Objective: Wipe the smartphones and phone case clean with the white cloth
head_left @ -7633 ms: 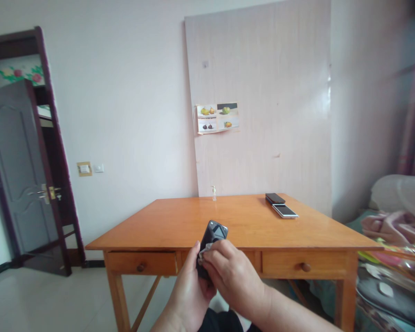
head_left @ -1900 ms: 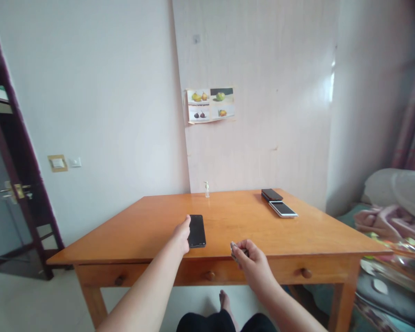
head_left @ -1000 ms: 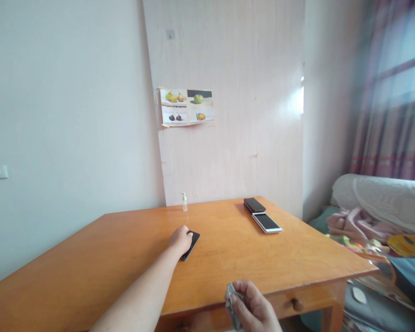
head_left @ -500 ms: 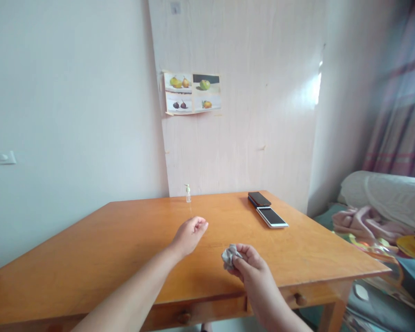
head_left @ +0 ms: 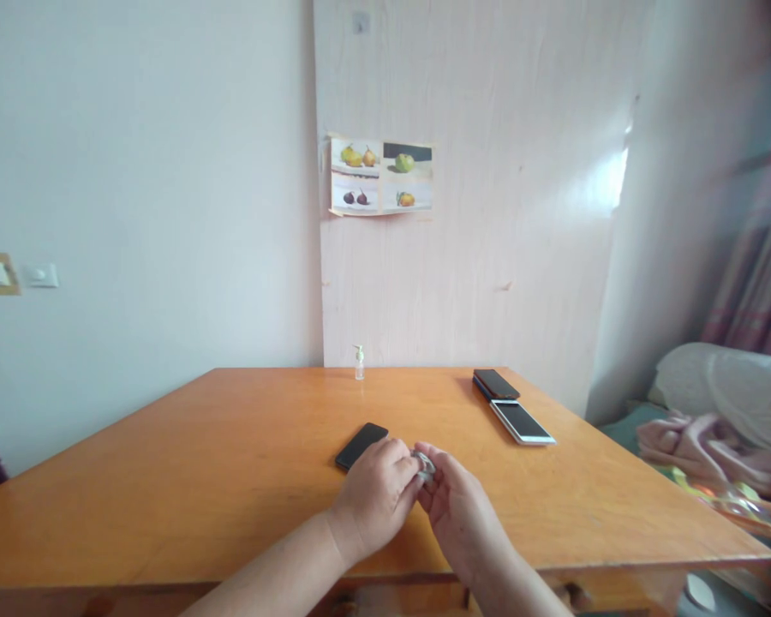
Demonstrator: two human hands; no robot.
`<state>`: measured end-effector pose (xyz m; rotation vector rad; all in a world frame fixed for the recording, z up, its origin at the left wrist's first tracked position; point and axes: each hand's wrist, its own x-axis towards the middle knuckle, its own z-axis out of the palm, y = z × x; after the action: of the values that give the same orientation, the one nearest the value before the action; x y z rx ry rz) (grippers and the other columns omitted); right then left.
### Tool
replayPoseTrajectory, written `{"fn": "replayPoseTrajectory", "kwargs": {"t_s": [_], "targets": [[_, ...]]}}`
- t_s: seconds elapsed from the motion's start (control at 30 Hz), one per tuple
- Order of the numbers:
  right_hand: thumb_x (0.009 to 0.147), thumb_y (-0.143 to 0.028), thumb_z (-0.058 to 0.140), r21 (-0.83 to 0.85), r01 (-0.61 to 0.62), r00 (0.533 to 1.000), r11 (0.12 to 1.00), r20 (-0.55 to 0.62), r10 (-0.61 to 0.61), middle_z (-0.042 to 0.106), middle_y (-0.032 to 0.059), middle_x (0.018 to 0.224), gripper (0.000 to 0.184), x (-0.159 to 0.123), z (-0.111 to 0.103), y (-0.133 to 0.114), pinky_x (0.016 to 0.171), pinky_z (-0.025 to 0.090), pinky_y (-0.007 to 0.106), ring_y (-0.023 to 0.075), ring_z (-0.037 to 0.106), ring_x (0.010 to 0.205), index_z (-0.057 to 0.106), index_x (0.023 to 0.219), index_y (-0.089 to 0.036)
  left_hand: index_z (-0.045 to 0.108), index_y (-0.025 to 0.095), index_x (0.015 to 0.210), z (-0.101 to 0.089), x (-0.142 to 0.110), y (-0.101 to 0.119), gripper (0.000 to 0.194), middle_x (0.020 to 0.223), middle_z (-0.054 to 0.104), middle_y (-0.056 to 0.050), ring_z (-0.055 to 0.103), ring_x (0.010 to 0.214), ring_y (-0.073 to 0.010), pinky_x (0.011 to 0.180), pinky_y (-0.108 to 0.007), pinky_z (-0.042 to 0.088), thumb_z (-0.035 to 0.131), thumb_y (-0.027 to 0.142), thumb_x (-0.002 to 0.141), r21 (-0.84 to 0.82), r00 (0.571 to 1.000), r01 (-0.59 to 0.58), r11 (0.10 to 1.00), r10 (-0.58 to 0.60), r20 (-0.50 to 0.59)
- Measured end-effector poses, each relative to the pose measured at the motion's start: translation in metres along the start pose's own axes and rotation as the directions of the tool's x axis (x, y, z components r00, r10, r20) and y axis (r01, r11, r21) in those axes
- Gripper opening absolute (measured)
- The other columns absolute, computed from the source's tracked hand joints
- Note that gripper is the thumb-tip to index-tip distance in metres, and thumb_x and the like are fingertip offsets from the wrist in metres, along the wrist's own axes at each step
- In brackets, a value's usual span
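Small crumpled grey cloth [head_left: 426, 468]: likely mid-rebunch

Judging by the pose, step is adjusting the cloth over the orange-brown wooden table [head_left: 244, 437]. Left hand [head_left: 379, 495]: fingers curled, pinching its edge. Right hand [head_left: 459, 507]: half cupped, fingers closed on it. Flat black rectangular phone [head_left: 361, 446] lies just past the left hand; contact unclear. Next move calls for one firm pinch before either hand releases.
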<state>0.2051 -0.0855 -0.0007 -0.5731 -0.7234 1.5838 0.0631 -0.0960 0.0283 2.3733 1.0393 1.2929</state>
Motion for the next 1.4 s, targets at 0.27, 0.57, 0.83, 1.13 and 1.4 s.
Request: {"fn": "replayPoseTrajectory", "kwargs": {"t_s": [0.27, 0.57, 0.83, 1.13, 1.4], "targets": [[0.068, -0.028, 0.082, -0.045, 0.020, 1.000, 0.999, 0.012, -0.019, 0.069, 0.0053, 0.106, 0.038, 0.001, -0.005, 0.008, 0.099, 0.049, 0.036, 0.0199, 0.065, 0.103, 0.065, 0.102, -0.020, 0.070, 0.023, 0.087, 0.010, -0.003, -0.019, 0.006, 0.086, 0.063, -0.004, 0.056, 0.079, -0.0185, 0.074, -0.027, 0.042, 0.066, 0.026, 0.083, -0.339, 0.942, 0.257, 0.905, -0.312, -0.120], [0.074, -0.040, 0.075, -0.399, 0.183, 0.976, 0.899, -0.034, -0.214, 0.066, 0.0012, 0.079, 0.026, 0.004, -0.005, 0.015, 0.065, 0.049, 0.026, 0.0146, 0.060, 0.071, 0.064, 0.085, -0.019, 0.060, 0.020, 0.078, 0.024, -0.006, -0.017, 0.012, 0.074, 0.064, -0.001, 0.061, 0.070, -0.0161, 0.066, -0.026, 0.047, 0.066, 0.029, 0.082, -0.585, 0.897, 0.348, 0.733, -0.441, -0.019], [0.081, -0.045, 0.067, -0.595, 0.312, 0.950, 0.741, 0.167, -0.265, 0.067, 0.0030, 0.078, 0.030, 0.012, -0.018, 0.019, 0.072, 0.047, 0.028, 0.0160, 0.058, 0.074, 0.070, 0.095, -0.018, 0.057, 0.020, 0.086, 0.014, -0.006, -0.030, 0.011, 0.080, 0.065, -0.001, 0.064, 0.078, -0.0171, 0.074, -0.029, 0.051, 0.052, 0.029, 0.088, -0.422, 0.908, 0.383, 0.822, -0.419, 0.009], [0.072, -0.052, 0.070, -0.692, 0.158, 0.983, 0.704, 0.041, -0.180, 0.070, 0.0049, 0.078, 0.039, 0.049, -0.051, -0.003, 0.062, 0.044, 0.026, 0.0162, 0.058, 0.067, 0.072, 0.088, -0.017, 0.056, 0.021, 0.110, -0.033, -0.017, -0.076, 0.053, 0.112, 0.063, -0.011, 0.057, 0.106, -0.0300, 0.089, -0.038, 0.043, 0.073, 0.042, 0.065, 0.467, 0.859, 0.496, 0.732, -0.491, -0.144], [0.076, -0.047, 0.064, -0.758, 0.149, 0.988, 0.634, 0.092, -0.123, 0.066, 0.0027, 0.069, 0.031, 0.060, -0.050, 0.002, 0.057, 0.043, 0.025, 0.0150, 0.056, 0.060, 0.070, 0.085, -0.018, 0.054, 0.022, 0.109, -0.024, 0.015, -0.109, 0.050, 0.108, 0.065, -0.009, 0.061, 0.101, -0.0268, 0.078, -0.032, 0.046, 0.071, 0.034, 0.063, 0.471, 0.828, 0.516, 0.716, -0.558, -0.058]]}}
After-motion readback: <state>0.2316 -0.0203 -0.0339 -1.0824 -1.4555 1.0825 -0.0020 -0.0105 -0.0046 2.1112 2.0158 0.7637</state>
